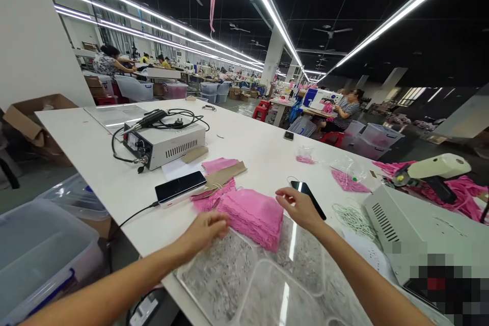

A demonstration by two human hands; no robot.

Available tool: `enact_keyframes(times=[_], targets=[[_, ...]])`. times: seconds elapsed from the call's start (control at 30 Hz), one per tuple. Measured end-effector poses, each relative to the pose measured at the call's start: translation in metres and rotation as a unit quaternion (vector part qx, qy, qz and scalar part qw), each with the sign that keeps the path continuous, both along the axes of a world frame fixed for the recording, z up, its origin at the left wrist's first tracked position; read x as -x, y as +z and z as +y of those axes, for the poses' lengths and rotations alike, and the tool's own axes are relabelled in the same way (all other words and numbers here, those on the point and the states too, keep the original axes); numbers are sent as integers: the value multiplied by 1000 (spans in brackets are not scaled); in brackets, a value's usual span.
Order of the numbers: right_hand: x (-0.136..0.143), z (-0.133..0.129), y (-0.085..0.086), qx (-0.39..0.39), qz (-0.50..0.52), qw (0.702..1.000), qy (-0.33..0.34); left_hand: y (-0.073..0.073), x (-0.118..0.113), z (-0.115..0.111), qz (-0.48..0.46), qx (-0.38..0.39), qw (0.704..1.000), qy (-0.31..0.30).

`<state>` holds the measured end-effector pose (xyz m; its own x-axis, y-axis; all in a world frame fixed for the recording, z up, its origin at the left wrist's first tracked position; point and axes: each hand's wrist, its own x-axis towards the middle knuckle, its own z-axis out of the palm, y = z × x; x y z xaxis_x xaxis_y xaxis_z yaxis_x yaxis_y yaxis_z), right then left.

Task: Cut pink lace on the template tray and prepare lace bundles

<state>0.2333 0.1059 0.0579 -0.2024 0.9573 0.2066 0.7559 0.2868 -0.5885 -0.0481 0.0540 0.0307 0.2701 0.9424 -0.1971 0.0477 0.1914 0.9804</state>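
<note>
A stack of pink lace-edged fabric [254, 214] lies at the near middle of the white table, partly over a clear plastic sheet [282, 285]. Beside its left edge is my left hand [210, 226], fingers together and slightly curled; what they hold, if anything, cannot be made out. My right hand [300, 206] is off the stack's right edge, its fingers bent but apart with nothing between them. Behind the stack are a brown strip [229, 173] and more pink cloth [218, 164]. A dark phone [311, 198] lies just behind my right hand.
A grey box device [175, 145] with cables and another phone [180, 187] are on the left. To the right are pale string [353, 219], bagged pink pieces [349, 181] and a pale machine [401, 229]. Plastic bins [42, 249] stand beside the table; people sew farther back.
</note>
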Motion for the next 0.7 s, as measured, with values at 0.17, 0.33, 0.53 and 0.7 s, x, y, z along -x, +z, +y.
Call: enact_keyframes(times=[0.17, 0.33, 0.53, 0.7], targets=[[15, 50, -5, 158, -24, 986, 48, -7, -31, -38, -270, 272, 914, 130], [32, 58, -6, 237, -63, 966, 88, -2, -58, -29, -341, 280, 875, 200], [38, 54, -2, 253, -81, 958, 105, 1, -64, -22, -343, 281, 860, 251], [48, 42, 4, 262, -98, 952, 125, 2, -63, -22, -335, 267, 877, 219]])
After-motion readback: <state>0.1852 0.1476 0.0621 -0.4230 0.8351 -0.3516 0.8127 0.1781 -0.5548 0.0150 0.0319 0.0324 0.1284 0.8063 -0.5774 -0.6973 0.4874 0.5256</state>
